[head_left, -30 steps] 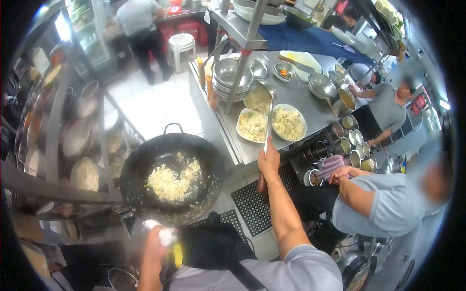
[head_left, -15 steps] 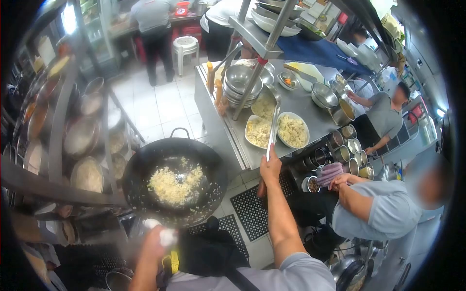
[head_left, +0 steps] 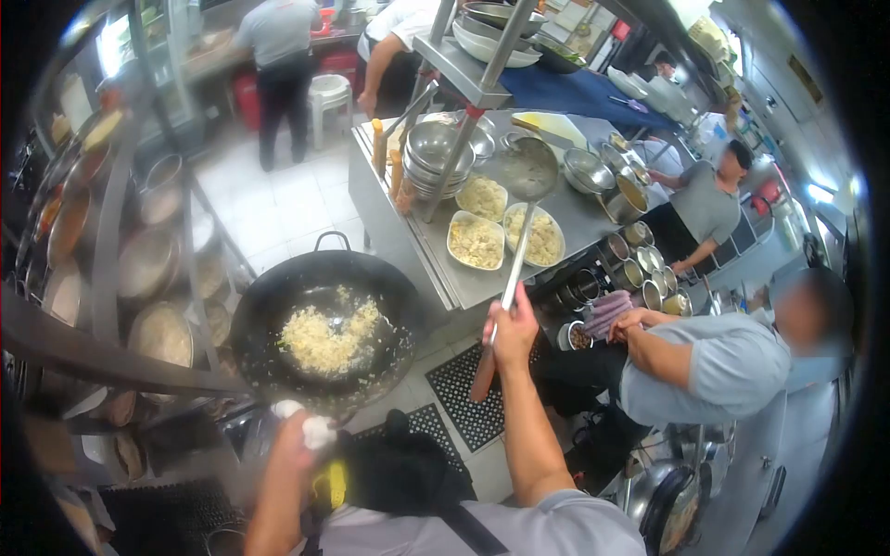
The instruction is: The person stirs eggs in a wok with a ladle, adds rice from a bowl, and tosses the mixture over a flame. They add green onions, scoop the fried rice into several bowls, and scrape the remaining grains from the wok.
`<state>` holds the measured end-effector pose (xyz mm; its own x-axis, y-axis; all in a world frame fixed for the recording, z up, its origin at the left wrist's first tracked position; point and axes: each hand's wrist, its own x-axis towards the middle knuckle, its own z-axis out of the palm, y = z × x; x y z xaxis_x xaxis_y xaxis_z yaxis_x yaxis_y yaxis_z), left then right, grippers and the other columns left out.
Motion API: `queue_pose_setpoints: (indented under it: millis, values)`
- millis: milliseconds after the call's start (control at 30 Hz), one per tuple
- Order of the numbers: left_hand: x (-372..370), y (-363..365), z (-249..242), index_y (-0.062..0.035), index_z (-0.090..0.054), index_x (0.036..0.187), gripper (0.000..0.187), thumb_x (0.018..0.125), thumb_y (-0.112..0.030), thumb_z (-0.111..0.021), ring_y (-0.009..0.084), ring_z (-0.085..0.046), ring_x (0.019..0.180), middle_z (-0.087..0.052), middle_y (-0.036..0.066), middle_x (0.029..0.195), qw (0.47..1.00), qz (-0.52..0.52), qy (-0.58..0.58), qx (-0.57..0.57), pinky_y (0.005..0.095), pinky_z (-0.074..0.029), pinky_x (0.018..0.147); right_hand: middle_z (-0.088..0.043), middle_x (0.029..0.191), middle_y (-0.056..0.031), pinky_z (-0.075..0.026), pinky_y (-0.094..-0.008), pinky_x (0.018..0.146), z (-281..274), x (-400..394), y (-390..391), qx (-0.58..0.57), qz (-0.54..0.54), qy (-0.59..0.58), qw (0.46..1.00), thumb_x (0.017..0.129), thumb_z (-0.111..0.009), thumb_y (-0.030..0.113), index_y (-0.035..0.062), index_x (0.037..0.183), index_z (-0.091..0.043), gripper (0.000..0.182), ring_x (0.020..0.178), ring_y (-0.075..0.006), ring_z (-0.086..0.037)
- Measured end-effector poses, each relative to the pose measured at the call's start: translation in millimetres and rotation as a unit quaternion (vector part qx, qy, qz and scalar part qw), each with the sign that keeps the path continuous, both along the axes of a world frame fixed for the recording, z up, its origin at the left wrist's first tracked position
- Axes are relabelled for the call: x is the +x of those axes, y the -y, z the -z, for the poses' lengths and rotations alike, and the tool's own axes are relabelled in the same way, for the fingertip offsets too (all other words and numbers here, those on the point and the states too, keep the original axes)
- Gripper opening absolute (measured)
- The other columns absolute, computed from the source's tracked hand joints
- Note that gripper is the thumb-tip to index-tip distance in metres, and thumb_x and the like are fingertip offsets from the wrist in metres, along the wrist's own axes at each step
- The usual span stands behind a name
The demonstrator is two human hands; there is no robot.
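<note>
My right hand (head_left: 512, 335) is closed around the long handle of a metal ladle (head_left: 522, 243). The ladle's round bowl is raised above the steel counter (head_left: 468, 289), beyond three white bowls of fried rice: a left bowl (head_left: 476, 243), a right bowl (head_left: 535, 237) and a rear bowl (head_left: 482, 198). At the near edge of a large black wok (head_left: 278, 278), my left hand (head_left: 295, 447) grips a white cloth (head_left: 318, 432); whether the wok's handle is inside it is hidden. Fried rice (head_left: 329, 341) lies in the wok.
Stacked metal bowls (head_left: 438, 157) stand on the counter beside a steel shelf post. Dark racks with containers (head_left: 153, 259) fill the left side. A co-worker in a grey shirt (head_left: 705, 371) stands close on the right. Seasoning pots (head_left: 649, 278) line the counter's right end.
The ladle's bowl has turned so its broad round face shows, and it now sits clear of the rice bowls. The view has shifted slightly. My left hand still grips the cloth by the wok.
</note>
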<state>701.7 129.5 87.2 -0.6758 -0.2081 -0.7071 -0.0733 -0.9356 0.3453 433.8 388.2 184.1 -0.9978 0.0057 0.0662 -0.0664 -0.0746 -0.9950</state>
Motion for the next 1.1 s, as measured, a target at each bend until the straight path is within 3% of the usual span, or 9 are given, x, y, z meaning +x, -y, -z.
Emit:
queue_pose_setpoints:
  millis: [100, 167, 333, 433, 567, 833, 933, 1033, 1100]
  values:
    - [7, -3, -5, -0.0031, -0.051, 0.08, 0.003, 0.078, -0.005, -0.052, 0.0283, -0.064, 0.062, -0.063, 0.02, 0.076, 0.999, -0.006, 0.021, -0.026, 0.0351, -0.051, 0.047, -0.057, 0.07, -0.0016, -0.042, -0.0218, 0.041, -6, 94, -12, 0.106, -0.061, -0.007, 0.992, 0.086, -0.057, 0.001, 0.0044, 0.145, -0.031, 0.064, 0.048, -0.0069, -0.051]
    - [16, -5, -9, -0.0029, -0.051, 0.081, 0.004, 0.078, -0.006, -0.053, 0.0283, -0.063, 0.061, -0.063, 0.019, 0.075, 1.0, -0.005, 0.008, -0.019, 0.0346, -0.051, 0.047, -0.064, 0.084, -0.0111, -0.05, -0.0309, 0.062, 4, 122, -32, 0.39, -0.114, -0.267, 0.874, 0.082, -0.063, 0.005, 0.0098, 0.143, -0.037, 0.066, 0.068, -0.0194, -0.062]
    - [19, 15, -11, -0.0064, -0.055, 0.091, 0.008, 0.087, -0.012, -0.05, 0.0278, -0.067, 0.071, -0.064, 0.014, 0.081, 1.0, -0.009, -0.018, -0.004, 0.0402, -0.055, 0.053, -0.063, 0.086, -0.0135, -0.049, -0.032, 0.065, 8, 154, -49, 0.592, -0.258, -0.247, 0.723, 0.083, -0.062, 0.004, 0.0099, 0.141, -0.04, 0.062, 0.07, -0.0204, -0.061]
    - [-60, 52, 50, -0.0054, -0.054, 0.087, 0.012, 0.09, -0.016, -0.05, 0.0233, -0.063, 0.064, -0.061, 0.01, 0.074, 0.99, 0.036, -0.137, 0.007, 0.0368, -0.054, 0.057, -0.053, 0.072, -0.0076, -0.047, -0.0296, 0.058, -4, 159, 12, 0.411, -0.25, -0.183, 0.858, 0.084, -0.06, 0.004, 0.0088, 0.142, -0.039, 0.061, 0.062, -0.0145, -0.054]
    - [-6, 13, 23, -0.0043, -0.054, 0.096, 0.012, 0.09, -0.011, -0.047, 0.0265, -0.066, 0.071, -0.065, 0.013, 0.081, 0.998, 0.033, -0.02, -0.042, 0.0388, -0.058, 0.063, -0.052, 0.066, -0.0014, -0.043, -0.025, 0.046, -27, 189, 19, 0.246, -0.254, 0.03, 0.935, 0.086, -0.056, 0.002, 0.0058, 0.143, -0.036, 0.061, 0.051, -0.0084, -0.049]
    - [20, 24, 14, 0.0023, -0.054, 0.093, 0.012, 0.083, -0.003, -0.052, 0.0267, -0.066, 0.067, -0.063, 0.014, 0.078, 0.989, 0.067, -0.097, -0.087, 0.0409, -0.057, 0.057, -0.06, 0.077, -0.0048, -0.041, -0.0217, 0.042, -47, 193, 31, 0.243, -0.221, 0.036, 0.944, 0.086, -0.054, 0.0, -0.0029, 0.141, -0.034, 0.059, 0.048, -0.0063, -0.048]
    - [55, -9, -11, 0.0037, -0.056, 0.096, 0.016, 0.082, -0.005, -0.056, 0.0255, -0.066, 0.069, -0.063, 0.014, 0.079, 0.981, 0.073, 0.035, -0.179, 0.0394, -0.056, 0.058, -0.068, 0.098, -0.0167, -0.052, -0.0331, 0.067, -31, 180, 28, 0.378, -0.155, -0.255, 0.876, 0.083, -0.055, 0.0, -0.0029, 0.137, -0.04, 0.056, 0.071, -0.0226, -0.067]
    - [86, -24, 11, 0.0014, -0.06, 0.087, 0.01, 0.078, -0.001, -0.056, 0.0221, -0.065, 0.072, -0.062, 0.011, 0.077, 0.905, 0.11, -0.09, -0.4, 0.0373, -0.054, 0.057, -0.063, 0.101, -0.0295, -0.049, -0.0372, 0.084, -24, 180, 56, 0.462, -0.199, -0.086, 0.86, 0.08, -0.057, 0.006, -0.0027, 0.135, -0.04, 0.057, 0.098, -0.0419, -0.062]
    - [75, -28, 29, 0.0049, -0.058, 0.092, 0.016, 0.079, -0.002, -0.054, 0.0265, -0.066, 0.068, -0.064, 0.015, 0.079, 0.946, 0.086, -0.016, -0.312, 0.0397, -0.055, 0.055, -0.063, 0.09, -0.0245, -0.05, -0.0369, 0.07, 9, 172, 77, 0.29, -0.287, -0.028, 0.913, 0.08, -0.059, 0.006, -0.0046, 0.136, -0.037, 0.061, 0.079, -0.0336, -0.062]
